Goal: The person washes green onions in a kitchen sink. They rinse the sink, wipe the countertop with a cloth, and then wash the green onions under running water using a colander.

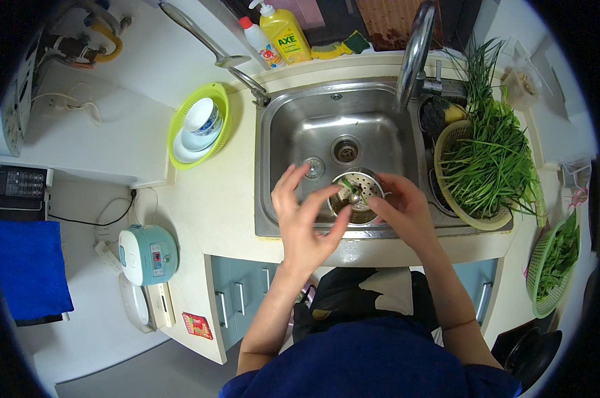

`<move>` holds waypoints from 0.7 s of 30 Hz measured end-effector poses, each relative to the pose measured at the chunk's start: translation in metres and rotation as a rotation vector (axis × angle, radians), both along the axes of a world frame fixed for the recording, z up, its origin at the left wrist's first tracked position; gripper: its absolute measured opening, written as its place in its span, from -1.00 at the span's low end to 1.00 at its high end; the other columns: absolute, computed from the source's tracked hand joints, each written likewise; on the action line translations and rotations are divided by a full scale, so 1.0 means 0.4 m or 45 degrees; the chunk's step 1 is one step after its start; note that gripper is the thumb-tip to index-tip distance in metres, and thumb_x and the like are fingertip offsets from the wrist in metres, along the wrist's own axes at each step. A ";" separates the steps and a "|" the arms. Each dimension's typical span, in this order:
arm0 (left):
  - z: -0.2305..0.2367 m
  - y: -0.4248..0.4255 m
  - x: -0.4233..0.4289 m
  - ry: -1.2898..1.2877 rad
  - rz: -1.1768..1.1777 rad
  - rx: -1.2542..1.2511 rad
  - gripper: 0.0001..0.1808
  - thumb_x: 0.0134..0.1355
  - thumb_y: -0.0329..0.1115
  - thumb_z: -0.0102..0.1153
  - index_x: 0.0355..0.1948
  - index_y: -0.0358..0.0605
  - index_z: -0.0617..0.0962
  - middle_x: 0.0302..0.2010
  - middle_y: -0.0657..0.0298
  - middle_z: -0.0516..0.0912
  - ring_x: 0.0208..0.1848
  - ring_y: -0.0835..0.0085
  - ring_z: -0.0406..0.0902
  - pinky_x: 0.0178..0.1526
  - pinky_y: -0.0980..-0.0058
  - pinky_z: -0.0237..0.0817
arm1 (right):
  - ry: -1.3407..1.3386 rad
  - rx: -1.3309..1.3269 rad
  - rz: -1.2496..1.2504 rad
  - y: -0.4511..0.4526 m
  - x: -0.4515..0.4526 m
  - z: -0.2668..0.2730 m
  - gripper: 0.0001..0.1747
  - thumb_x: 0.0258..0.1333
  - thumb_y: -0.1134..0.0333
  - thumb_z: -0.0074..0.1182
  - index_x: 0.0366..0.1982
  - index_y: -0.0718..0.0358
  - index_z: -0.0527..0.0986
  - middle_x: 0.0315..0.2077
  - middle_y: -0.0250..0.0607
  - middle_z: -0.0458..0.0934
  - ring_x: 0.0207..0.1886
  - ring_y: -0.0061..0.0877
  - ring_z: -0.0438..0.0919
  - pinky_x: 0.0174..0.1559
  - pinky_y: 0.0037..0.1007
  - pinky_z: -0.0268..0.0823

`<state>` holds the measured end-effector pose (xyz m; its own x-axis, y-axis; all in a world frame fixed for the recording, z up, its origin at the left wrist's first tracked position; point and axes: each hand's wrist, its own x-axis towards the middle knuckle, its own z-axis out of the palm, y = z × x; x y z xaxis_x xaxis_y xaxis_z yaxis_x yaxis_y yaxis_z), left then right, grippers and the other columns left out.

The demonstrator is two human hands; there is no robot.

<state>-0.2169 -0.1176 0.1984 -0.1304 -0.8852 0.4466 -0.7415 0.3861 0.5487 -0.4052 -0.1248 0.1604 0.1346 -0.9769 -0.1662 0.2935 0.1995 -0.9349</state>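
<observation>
A metal sink strainer basket (365, 185) with a perforated bottom and a central knob is held over the near edge of the stainless steel sink (379, 129). Bits of green leaf (350, 186) lie inside the basket. My right hand (404, 209) grips its right side, thumb at the rim and fingers around the outer wall. To the left, my left hand (305, 214) has its fingers spread, with thumb and index finger close to the basket's rim; whether they touch it is hard to tell. Beyond the basket, the sink's drain opening (346, 150) is uncovered.
A chrome faucet (414, 59) arches over the sink's right side. Right of it, a yellowish basket (446, 199) holds long green chives (489, 169). Leafy greens fill a green basket (538, 278). At left stand a lime basket (175, 134) of dishes and a rice cooker (145, 253).
</observation>
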 end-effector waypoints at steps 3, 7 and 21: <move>0.051 -0.020 -0.029 -0.334 -0.035 0.040 -0.61 -0.14 -0.40 0.41 -0.20 -0.13 0.65 0.31 -0.08 0.26 0.35 -0.17 0.13 0.30 0.05 0.12 | 0.092 -0.110 0.022 -0.001 0.003 -0.013 -0.57 0.06 0.46 0.25 -0.01 0.35 0.45 -0.25 -0.33 0.54 -0.39 -0.79 0.50 -0.38 -0.70 0.36; 0.067 -0.050 -0.054 -0.595 -0.054 0.075 -0.57 -0.31 -0.36 0.48 -0.29 -0.13 0.67 0.36 -0.09 0.20 0.40 -0.22 0.05 0.29 -0.03 0.13 | 0.142 -0.125 -0.027 -0.004 0.010 -0.031 -0.61 0.04 0.49 0.23 -0.05 0.33 0.46 -0.28 -0.36 0.54 -0.42 -0.79 0.50 -0.39 -0.70 0.34; 0.027 -0.090 -0.056 -0.455 -0.235 0.115 -0.82 -0.30 -0.43 0.42 -0.55 -0.05 0.71 0.32 0.04 0.35 0.42 -0.13 0.08 0.34 0.10 0.11 | 0.021 0.034 -0.046 -0.024 -0.026 -0.033 -0.61 0.11 0.42 0.19 -0.02 0.38 0.46 -0.27 -0.22 0.57 -0.41 -0.66 0.58 -0.48 -0.64 0.50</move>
